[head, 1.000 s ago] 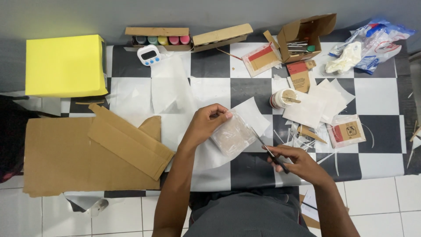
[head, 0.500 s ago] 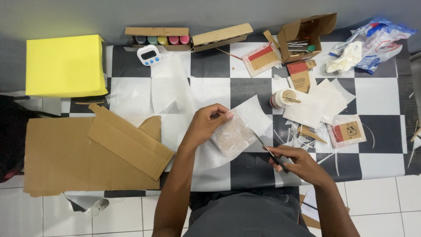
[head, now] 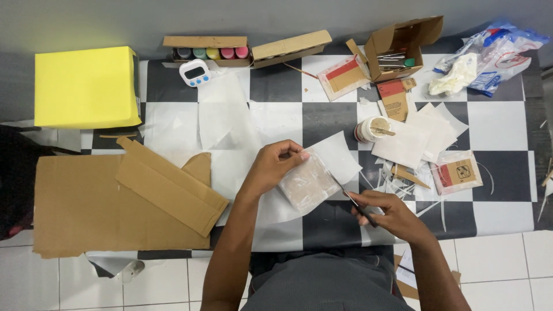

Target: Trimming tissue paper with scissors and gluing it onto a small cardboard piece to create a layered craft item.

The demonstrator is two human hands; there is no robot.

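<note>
My left hand (head: pixel 275 165) pinches the top edge of a small flat translucent packet (head: pixel 307 184) and holds it just above a sheet of white paper (head: pixel 340 154) on the black-and-white checkered table (head: pixel 501 124). My right hand (head: pixel 391 214) grips a pair of scissors (head: pixel 352 202). Their blades point up-left and meet the packet's right edge. A larger white sheet (head: pixel 275 206) lies under the packet.
Flat brown cardboard pieces (head: pixel 121 201) cover the table's left part, behind them a yellow box (head: pixel 85 86). At the back stand a box of paint pots (head: pixel 210 52), a white timer (head: pixel 194 72) and an open carton (head: pixel 398 47). A glue pot (head: pixel 370 129), paper sheets and strips lie at right.
The scissors and my right hand have crept slightly up along the packet's right edge. My left hand keeps its hold in the same place.
</note>
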